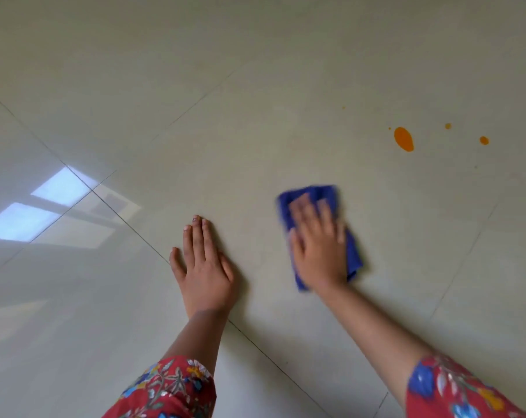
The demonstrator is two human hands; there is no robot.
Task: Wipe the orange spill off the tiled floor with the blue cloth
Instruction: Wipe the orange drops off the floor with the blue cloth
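Pressure is the main thing here, I reckon. The right hand lies flat on the blue cloth, grip spread, fingers straight and pressing it onto the tiled floor rather than pinching it. The cloth sits folded under the palm, near the orange spill but not touching it. The big drop lies ahead and to the right, with the small drops beyond it.

The left hand is flat on the floor just beside, fingers together, holding nothing. It looks like a brace.

My take: slide the cloth forward-right over the big drop in one pass, weight on the front edge. Then pull back toward yourself so the liquid gathers instead of smearing. Catch the small drops and the tiny specks too. Flip to a clean face if it streaks, since glossy tile probably shows any orange film.
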